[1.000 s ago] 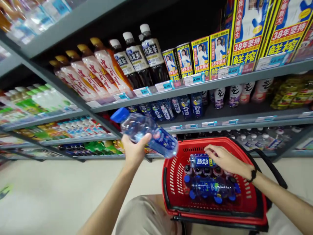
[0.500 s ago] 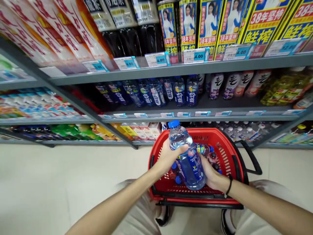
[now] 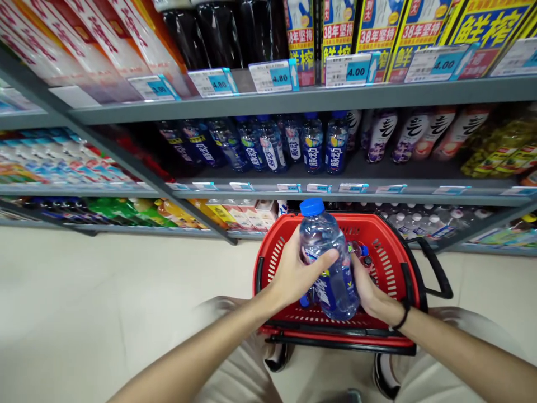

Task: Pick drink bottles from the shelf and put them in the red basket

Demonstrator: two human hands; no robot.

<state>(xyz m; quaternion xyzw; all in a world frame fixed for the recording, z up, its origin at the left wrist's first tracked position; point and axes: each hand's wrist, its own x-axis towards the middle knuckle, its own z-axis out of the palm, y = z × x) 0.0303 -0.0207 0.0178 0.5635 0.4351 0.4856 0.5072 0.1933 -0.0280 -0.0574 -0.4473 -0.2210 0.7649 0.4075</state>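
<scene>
Both of my hands hold one clear drink bottle [image 3: 325, 240] with a blue cap and dark blue label, tilted over a red shopping basket [image 3: 392, 308]. My left hand [image 3: 302, 268] wraps its left side, thumb across the front. On the lower right side, my right hand [image 3: 369, 288] is closed round it; part of its fingers is hidden behind the bottle. Inside the basket lie several smaller bottles [image 3: 364, 252], partly covered by my hands and the held bottle.
Ahead stand shelves with a middle row of blue-labelled bottles [image 3: 312, 143], juice cartons [image 3: 380, 39] above and small bottles [image 3: 413, 224] below. Price tags [image 3: 274, 76] line the shelf edges. The basket's black handle [image 3: 436, 274] sticks out right. My legs flank the basket on the tiled floor [image 3: 168, 280].
The view has tipped down and come closer to the shelf. The bottle has come up a little nearer, turning slightly in my hands, which both keep hold of it.
</scene>
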